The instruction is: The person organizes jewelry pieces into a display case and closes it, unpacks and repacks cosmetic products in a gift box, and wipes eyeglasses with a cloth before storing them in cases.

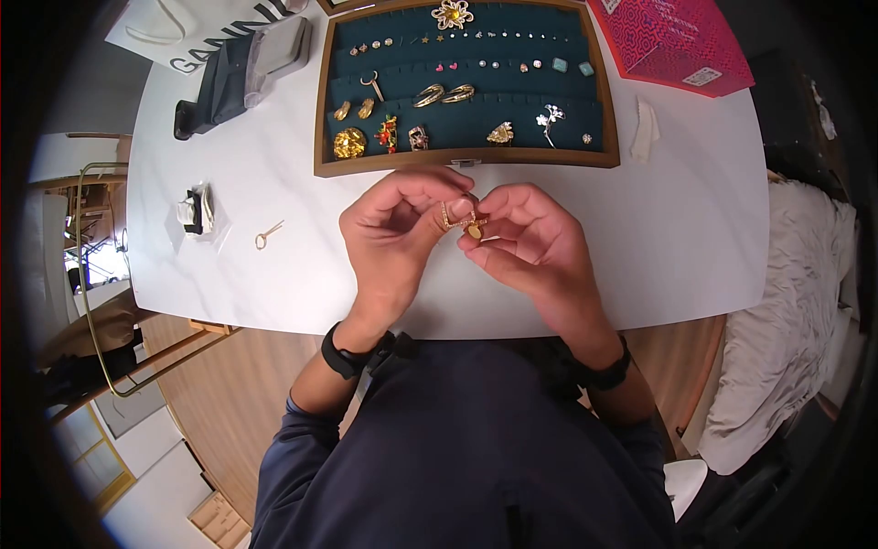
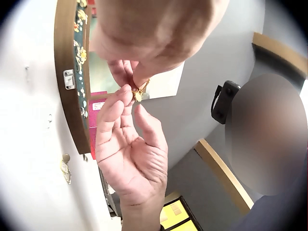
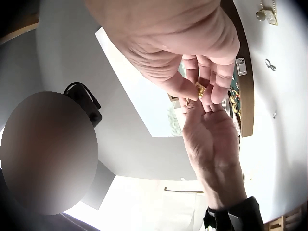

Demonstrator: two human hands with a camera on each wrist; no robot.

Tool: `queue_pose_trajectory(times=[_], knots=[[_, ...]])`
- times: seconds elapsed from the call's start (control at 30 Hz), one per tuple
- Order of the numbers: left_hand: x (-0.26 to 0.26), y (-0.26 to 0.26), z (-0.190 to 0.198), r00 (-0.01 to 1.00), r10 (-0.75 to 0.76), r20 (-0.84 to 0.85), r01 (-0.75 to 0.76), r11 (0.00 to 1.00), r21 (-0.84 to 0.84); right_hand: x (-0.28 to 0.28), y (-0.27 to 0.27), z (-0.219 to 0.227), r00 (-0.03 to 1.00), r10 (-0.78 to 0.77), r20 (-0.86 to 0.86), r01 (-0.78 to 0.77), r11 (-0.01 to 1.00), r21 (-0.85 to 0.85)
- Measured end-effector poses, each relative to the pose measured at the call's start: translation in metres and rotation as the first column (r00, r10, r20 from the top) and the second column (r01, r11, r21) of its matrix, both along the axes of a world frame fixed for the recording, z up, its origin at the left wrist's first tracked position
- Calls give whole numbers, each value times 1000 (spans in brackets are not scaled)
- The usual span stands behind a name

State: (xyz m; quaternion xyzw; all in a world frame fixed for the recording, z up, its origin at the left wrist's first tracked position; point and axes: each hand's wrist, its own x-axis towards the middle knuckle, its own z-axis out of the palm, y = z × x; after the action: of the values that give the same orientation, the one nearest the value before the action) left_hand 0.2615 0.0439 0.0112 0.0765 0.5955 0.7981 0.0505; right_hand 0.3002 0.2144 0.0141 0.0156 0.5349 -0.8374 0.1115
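Observation:
Both hands meet above the white table, just below the jewelry box. The left hand (image 1: pixel 402 229) pinches one side of a small gold jewelry piece (image 1: pixel 475 231) with a round gold disc and a sparkling band. At its other side the right hand (image 1: pixel 540 242) holds it between thumb and fingertips. In the left wrist view the disc (image 2: pixel 138 96) hangs between the fingertips of both hands. Part of the gold piece (image 3: pixel 200 90) shows among the fingers in the right wrist view; the rest is hidden by them.
A wooden box (image 1: pixel 466 165) lined in dark green holds rows of earrings and brooches. On the table (image 1: pixel 302 293) at left are a gold hairpin-like piece (image 1: pixel 263 240) and a small plastic packet (image 1: pixel 195 212). Dark pouches (image 1: pixel 227 82) and a pink box (image 1: pixel 672 41) stand farther back.

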Motion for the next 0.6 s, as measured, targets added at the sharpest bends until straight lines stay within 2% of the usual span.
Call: queue_pose_trajectory(times=[0.13,0.2,0.43,0.6], knots=[[0,0,-2,1000,-5,-16,5,1000,9,0,0,-4,999,-16,-39,15,1000,-12],[-1,-2,-6,987,3,-162,-14,998,-66,0,1,0,998,-57,-2,57,998,-34],[3,-2,0,960,-85,-267,35,982,-186,-5,11,9,984,-163,-71,166,985,43],[5,-2,2,940,-124,-316,61,977,-202,-6,18,6,989,-127,-78,128,992,10]])
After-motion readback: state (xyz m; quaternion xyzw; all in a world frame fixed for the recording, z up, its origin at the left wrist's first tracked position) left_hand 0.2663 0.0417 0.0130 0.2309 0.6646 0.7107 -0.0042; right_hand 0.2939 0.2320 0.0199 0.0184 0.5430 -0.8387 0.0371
